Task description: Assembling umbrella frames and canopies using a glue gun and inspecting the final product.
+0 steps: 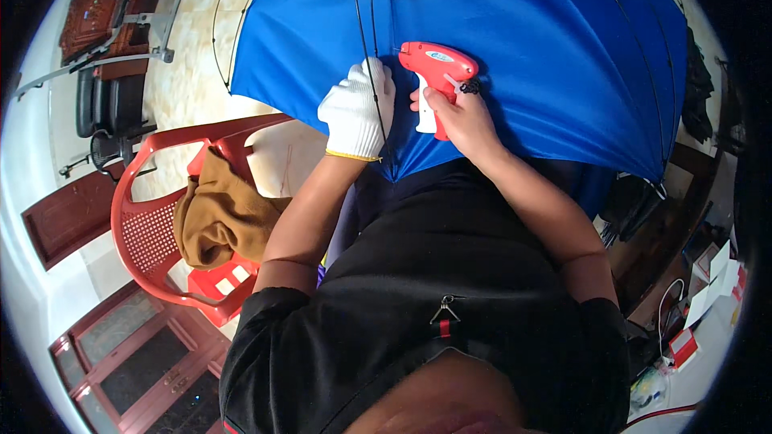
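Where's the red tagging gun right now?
In the head view, upper centre: the red tagging gun is gripped in the bare right hand, pressed against the blue umbrella canopy, just right of the gloved left hand.

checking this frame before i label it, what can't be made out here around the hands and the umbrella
Head view only:
- Tip of the red tagging gun: its front end sits against the blue umbrella cloth, behind the left hand in its white glove, so no needle shows.
- Right hand: its fingers wrap the far side of the grip, hidden.
- Umbrella handle: hidden under cloth and body.
- Thin rib: lower end lost behind the glove.
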Demonstrator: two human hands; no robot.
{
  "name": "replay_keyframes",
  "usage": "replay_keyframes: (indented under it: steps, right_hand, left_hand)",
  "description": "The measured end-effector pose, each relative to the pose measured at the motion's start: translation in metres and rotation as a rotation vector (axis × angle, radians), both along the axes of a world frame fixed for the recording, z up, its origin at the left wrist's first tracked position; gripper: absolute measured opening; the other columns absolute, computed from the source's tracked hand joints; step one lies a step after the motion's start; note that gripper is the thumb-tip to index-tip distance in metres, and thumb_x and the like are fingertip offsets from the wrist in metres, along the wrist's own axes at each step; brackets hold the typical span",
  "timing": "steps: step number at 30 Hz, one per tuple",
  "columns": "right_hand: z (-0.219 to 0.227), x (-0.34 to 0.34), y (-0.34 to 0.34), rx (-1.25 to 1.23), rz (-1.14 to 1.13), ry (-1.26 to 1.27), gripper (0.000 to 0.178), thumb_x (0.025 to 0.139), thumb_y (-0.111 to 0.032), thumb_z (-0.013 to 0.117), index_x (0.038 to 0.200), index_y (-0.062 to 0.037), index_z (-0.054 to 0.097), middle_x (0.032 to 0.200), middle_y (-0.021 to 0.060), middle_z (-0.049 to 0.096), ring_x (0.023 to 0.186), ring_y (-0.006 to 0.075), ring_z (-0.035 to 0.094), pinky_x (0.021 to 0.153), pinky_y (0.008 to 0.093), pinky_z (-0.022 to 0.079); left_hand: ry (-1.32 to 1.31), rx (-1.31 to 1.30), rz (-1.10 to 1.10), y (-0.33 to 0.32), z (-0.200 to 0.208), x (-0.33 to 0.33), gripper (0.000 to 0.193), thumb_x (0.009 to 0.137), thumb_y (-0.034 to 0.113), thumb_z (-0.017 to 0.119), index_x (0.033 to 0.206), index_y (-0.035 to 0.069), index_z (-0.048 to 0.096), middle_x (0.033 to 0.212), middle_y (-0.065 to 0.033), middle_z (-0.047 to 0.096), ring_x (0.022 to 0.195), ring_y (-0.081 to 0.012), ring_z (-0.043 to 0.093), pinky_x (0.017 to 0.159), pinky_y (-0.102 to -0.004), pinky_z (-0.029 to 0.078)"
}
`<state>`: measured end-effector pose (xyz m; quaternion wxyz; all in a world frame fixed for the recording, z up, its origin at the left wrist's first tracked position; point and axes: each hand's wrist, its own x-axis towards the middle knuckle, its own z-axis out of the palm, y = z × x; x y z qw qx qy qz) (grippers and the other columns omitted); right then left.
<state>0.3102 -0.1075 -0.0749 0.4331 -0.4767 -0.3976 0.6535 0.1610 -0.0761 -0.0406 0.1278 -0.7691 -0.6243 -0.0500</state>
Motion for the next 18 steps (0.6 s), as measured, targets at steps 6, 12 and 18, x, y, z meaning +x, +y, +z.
replay_keyframes:
  steps: [6,12,18]
  right_hand:
    - [-0.002,-0.004,-0.001,0.026,-0.134,0.121,0.029,0.089,-0.019,0.053,0.109,0.0016,0.058,0.091,0.0123,0.068,0.079,0.0175,0.067,0.065,0.0301,0.051]
    - [-0.012,-0.007,-0.002,0.059,-0.121,-0.032,0.026,0.089,-0.019,0.054,0.104,0.0012,0.060,0.089,0.0122,0.068,0.078,0.0155,0.066,0.062,0.0288,0.051]
    - [-0.008,-0.004,-0.001,0.007,-0.086,-0.006,0.024,0.088,-0.017,0.055,0.103,0.0010,0.060,0.087,0.0116,0.067,0.076,0.0155,0.066,0.062,0.0282,0.051]
  left_hand:
    - [-0.060,-0.066,0.027,0.000,-0.002,-0.001,0.023,0.088,0.033,0.052,0.081,0.011,0.053,0.072,-0.0158,0.063,0.057,-0.0358,0.062,0.046,-0.0466,0.047]
    - [-0.045,-0.057,0.033,0.000,-0.002,0.000,0.023,0.088,0.032,0.052,0.082,0.010,0.053,0.072,-0.0165,0.063,0.056,-0.0360,0.062,0.046,-0.0463,0.047]
    - [-0.080,-0.035,0.015,0.000,-0.001,0.000,0.023,0.088,0.031,0.052,0.080,0.010,0.053,0.070,-0.0168,0.062,0.056,-0.0364,0.061,0.046,-0.0466,0.047]
